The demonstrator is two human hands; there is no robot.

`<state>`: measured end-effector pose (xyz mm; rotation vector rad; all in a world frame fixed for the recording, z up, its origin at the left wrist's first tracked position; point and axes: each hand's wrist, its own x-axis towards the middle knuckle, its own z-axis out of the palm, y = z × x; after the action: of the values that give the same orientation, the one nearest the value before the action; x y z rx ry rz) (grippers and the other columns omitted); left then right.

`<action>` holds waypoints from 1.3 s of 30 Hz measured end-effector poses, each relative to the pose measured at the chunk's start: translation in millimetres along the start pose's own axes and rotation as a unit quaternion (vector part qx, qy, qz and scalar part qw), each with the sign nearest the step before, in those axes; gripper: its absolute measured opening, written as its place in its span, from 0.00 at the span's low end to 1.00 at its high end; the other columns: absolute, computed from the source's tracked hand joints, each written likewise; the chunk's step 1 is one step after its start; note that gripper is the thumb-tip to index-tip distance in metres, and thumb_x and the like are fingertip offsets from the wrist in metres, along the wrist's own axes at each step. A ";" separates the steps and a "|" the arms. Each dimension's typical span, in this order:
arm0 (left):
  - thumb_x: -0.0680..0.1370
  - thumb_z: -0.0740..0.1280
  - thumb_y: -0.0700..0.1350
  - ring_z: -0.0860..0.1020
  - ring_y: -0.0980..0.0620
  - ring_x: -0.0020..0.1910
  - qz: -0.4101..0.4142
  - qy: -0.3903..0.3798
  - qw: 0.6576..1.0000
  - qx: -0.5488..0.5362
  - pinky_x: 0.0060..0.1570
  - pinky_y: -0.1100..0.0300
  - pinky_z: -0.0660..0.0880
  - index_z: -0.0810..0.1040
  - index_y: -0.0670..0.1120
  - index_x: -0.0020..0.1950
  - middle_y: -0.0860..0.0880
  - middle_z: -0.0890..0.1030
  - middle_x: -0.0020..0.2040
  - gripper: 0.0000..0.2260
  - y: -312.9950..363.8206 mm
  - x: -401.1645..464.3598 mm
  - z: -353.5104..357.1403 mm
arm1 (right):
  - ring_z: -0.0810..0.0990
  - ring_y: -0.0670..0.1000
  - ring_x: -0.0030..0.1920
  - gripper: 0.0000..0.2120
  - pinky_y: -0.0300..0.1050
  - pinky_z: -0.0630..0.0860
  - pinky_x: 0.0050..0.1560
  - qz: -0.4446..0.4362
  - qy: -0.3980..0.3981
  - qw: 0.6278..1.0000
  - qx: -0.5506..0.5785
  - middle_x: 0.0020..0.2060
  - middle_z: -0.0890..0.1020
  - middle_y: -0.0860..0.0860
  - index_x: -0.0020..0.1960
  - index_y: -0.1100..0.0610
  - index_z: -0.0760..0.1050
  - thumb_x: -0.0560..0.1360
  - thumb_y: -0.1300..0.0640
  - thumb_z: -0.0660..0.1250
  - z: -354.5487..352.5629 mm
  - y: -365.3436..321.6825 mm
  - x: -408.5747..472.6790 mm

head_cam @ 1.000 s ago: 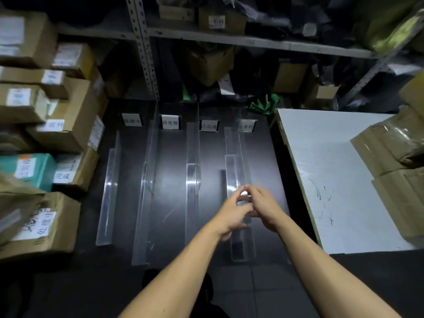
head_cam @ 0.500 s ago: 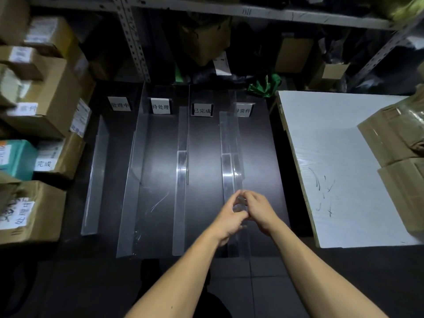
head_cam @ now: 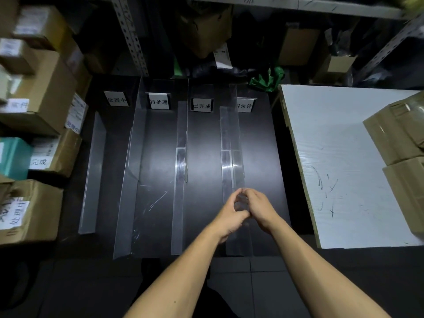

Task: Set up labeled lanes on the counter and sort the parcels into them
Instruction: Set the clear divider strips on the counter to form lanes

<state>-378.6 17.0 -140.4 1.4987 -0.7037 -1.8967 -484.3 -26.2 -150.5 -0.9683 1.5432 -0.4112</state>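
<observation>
Clear acrylic dividers stand in rows on the dark counter (head_cam: 158, 157), forming lanes with white label cards at the far end: (head_cam: 117, 99), (head_cam: 158, 101), (head_cam: 202, 105), and one partly hidden behind a divider (head_cam: 245, 106). My left hand (head_cam: 230, 213) and my right hand (head_cam: 258, 208) meet on the near part of the rightmost clear divider (head_cam: 230, 164), fingers pinched around its top edge. Cardboard parcels are stacked at the left (head_cam: 39, 97) and at the right (head_cam: 399, 131).
A white board (head_cam: 339, 157) lies right of the counter with parcels on its far side. Metal shelving (head_cam: 128, 35) with boxes rises behind. A teal box (head_cam: 13, 157) sits among the left parcels. A green bag (head_cam: 267, 79) lies at the back.
The view has tilted down and closer to the counter. Both hands stay together on the rightmost divider, having slid slightly toward its near end.
</observation>
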 end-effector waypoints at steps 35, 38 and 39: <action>0.80 0.64 0.44 0.72 0.47 0.69 0.009 0.270 0.957 0.104 0.63 0.57 0.70 0.62 0.52 0.77 0.51 0.72 0.70 0.26 39.6 -99.1 -358.0 | 0.67 0.55 0.74 0.35 0.56 0.66 0.74 -0.039 -0.149 0.980 -0.125 0.77 0.65 0.53 0.80 0.54 0.56 0.75 0.47 0.55 368.0 -164.7 -15.9; 0.83 0.58 0.46 0.76 0.48 0.63 0.015 0.253 0.961 0.108 0.57 0.59 0.71 0.65 0.52 0.75 0.53 0.75 0.65 0.20 38.3 -98.1 -358.9 | 0.65 0.55 0.76 0.34 0.58 0.65 0.75 -0.016 -0.158 0.983 -0.098 0.78 0.63 0.52 0.81 0.51 0.55 0.75 0.48 0.54 380.6 -156.6 -6.0; 0.83 0.57 0.48 0.76 0.49 0.61 0.019 0.252 0.962 0.108 0.58 0.57 0.71 0.65 0.53 0.75 0.53 0.76 0.66 0.20 37.8 -96.8 -359.6 | 0.65 0.56 0.76 0.32 0.59 0.64 0.75 -0.011 -0.157 0.983 -0.091 0.78 0.63 0.52 0.81 0.51 0.55 0.77 0.49 0.54 383.6 -156.1 -5.2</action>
<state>-6.1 51.3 -127.9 1.9858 -0.7034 -1.3505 -71.4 -14.4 -121.2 -1.1350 1.2979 -0.1236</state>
